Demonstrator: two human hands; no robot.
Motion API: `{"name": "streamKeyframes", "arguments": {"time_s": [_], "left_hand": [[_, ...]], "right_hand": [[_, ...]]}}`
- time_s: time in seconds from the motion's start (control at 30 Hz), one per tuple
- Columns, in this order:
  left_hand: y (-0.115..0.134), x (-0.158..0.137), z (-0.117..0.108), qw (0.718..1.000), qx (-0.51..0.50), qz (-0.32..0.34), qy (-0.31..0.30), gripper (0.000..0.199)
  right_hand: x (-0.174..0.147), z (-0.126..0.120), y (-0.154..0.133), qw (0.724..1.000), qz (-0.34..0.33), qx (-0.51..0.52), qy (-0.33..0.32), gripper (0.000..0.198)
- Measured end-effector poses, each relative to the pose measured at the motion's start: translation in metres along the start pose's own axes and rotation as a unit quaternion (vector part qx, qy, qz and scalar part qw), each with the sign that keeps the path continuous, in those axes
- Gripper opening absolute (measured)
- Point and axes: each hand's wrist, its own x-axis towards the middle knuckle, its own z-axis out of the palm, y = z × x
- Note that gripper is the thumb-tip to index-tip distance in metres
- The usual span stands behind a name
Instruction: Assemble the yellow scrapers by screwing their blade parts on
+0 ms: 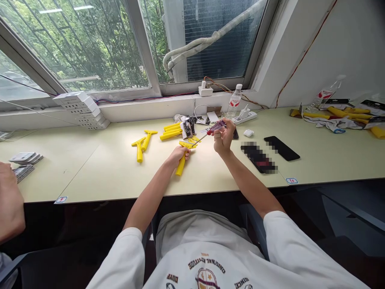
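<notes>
My left hand (pixel 178 155) is closed round a yellow T-shaped scraper (pixel 180 166), its handle pointing toward me and its wide head away. My right hand (pixel 224 138) grips a screwdriver (pixel 216 127) by its dark red and purple handle. The thin metal shaft slants down to the left, and its tip is at the scraper's head; whether it sits in a screw is too small to tell. Two more yellow scrapers (pixel 139 151) lie to the left of my left hand. Behind it are several stacked yellow handles (pixel 171 131) beside black-and-white packaging (pixel 188 127).
Two dark phones (pixel 282 148) and a white earbud case (pixel 248 133) lie to the right. A water bottle (pixel 235 100) and power strip (pixel 247 116) stand by the window. White boxes (pixel 82 110) are stacked back left. Another person's arm (pixel 10 204) rests at the left edge.
</notes>
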Motion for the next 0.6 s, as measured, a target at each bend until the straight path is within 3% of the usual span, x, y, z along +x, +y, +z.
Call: {"name": "streamKeyframes", "arguments": {"time_s": [0.17,0.43,0.6], "left_hand": [[0.0013,-0.0029,0.0013,1.0,0.004,0.001,0.004,0.016],[0.0012,-0.0026,0.0015,1.0,0.004,0.0,0.002,0.015],[0.0023,-0.0036,0.0027,1.0,-0.001,0.0,0.005,0.017]], "right_hand": [[0.0,-0.0003,-0.0045,1.0,-0.019,-0.01,-0.012,0.057],[0.0019,0.0027,-0.0007,1.0,0.002,-0.019,0.004,0.071],[-0.0025,-0.0021,0.0017,0.999,-0.03,0.016,-0.004,0.051]]}}
